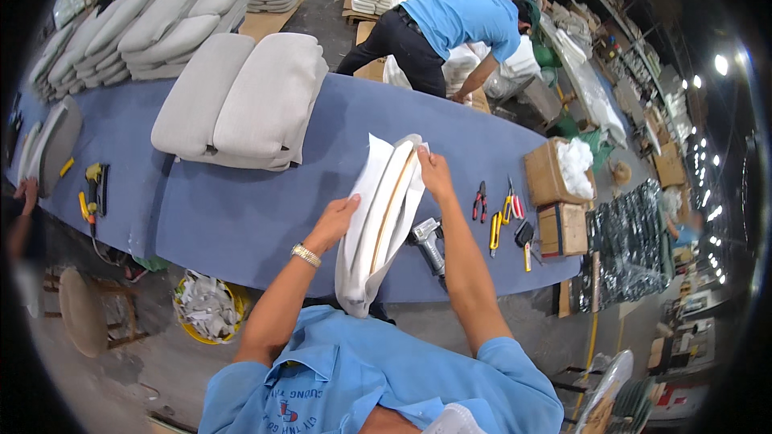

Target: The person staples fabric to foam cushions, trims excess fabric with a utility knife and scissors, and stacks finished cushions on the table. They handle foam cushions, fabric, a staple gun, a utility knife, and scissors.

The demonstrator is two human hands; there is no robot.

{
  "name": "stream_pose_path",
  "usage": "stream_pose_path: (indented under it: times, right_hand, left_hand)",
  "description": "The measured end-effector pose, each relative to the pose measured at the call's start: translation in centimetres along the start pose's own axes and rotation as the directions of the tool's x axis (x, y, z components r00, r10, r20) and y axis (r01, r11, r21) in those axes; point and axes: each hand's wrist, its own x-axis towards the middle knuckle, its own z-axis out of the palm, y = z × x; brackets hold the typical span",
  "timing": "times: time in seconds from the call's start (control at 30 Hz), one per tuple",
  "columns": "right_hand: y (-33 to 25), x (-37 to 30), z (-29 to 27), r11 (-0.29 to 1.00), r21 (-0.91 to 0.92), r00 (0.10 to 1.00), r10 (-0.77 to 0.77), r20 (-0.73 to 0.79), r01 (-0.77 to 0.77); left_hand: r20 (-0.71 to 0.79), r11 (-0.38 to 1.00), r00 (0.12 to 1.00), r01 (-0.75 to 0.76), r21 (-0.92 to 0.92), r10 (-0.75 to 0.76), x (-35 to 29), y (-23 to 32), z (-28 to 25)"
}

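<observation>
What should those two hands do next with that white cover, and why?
Probably pull the white cover further down over the wooden panel: the left hand grips one side, the right hand the top, and the wood edge shows uncovered.

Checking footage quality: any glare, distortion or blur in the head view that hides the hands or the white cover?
Head view: strong fisheye bend, the blue table edge curves and the corners vignette black; ceiling lights flare at the right rim only. Left hand, right hand and the white fabric cover are evenly lit and sharp; the far background is small and soft.
</observation>
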Motion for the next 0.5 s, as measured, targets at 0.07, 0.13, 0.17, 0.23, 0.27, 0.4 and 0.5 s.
stream_pose_path:
  times: [0.07, 0.13, 0.17, 0.23, 0.27, 0.4, 0.5]
  right_hand:
    - [1.2, 0.3, -0.4, 0.995, 0.095, 0.998, 0.019, 0.065, -0.025]
    - [-0.1, 1.4, -0.2, 0.976, 0.192, 0.980, 0.068, 0.186, -0.104]
    - [-0.2, 1.1, 0.4, 0.964, 0.256, 0.982, 0.019, 0.187, -0.067]
    - [0.0, 0.9, 1.1, 0.927, 0.335, 0.970, 0.095, 0.222, -0.168]
    - [0.1, 0.8, 1.8, 0.903, 0.368, 0.959, 0.132, 0.251, -0.220]
    - [0.2, 1.1, 3.5, 0.626, 0.705, 0.941, 0.167, 0.295, -0.333]
    - [-1.8, 1.7, 4.0, 0.619, 0.706, 0.938, 0.190, 0.291, -0.344]
  left_hand:
    - [0.001, 0.986, 0.999, 0.054, -0.156, -0.055, -0.4, -0.8, -0.9]
    - [-0.023, 0.956, 0.992, 0.117, -0.268, -0.127, -0.6, -0.3, -2.4]
    - [-0.049, 0.985, 0.988, 0.138, -0.102, -0.143, -0.2, -0.1, -3.4]
    - [-0.205, 0.967, 0.958, -0.158, 0.197, 0.199, 2.6, -0.8, -4.1]
    - [-0.240, 0.895, 0.896, -0.278, 0.349, 0.373, 3.6, -1.3, -4.7]
    - [-0.065, 0.740, 0.838, -0.439, 0.510, 0.542, 6.7, 8.9, -1.0]
    - [0.125, 0.501, 0.780, -0.507, 0.701, 0.614, 10.6, 11.6, 0.9]
